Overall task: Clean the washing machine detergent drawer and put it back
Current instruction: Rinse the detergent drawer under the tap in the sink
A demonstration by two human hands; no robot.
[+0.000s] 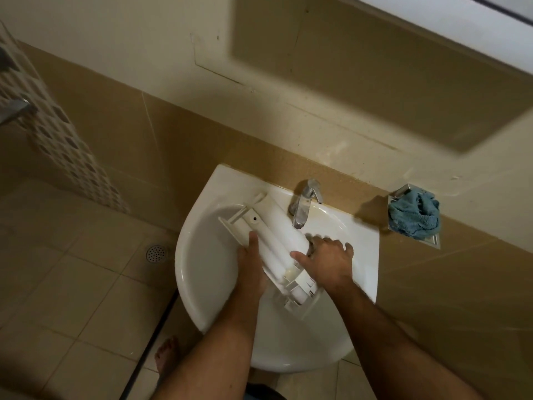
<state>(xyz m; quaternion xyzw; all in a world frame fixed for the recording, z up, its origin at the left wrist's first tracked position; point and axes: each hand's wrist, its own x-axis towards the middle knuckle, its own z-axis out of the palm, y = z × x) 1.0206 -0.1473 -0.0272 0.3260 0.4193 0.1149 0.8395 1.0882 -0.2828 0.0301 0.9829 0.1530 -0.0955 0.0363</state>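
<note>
White sink [202,298] takes up most of the view. The detergent drawer [277,241] lies tilted across its bowl, right under the tap [302,207]. Left hand [250,265] and right hand [327,259] each grip a side. Blue cloth [415,216] sits right of the sink.

Drawer [271,241] in sink [202,272], tap [304,206] behind it, cloth [414,216] right of sink, drain [155,253] left
</note>
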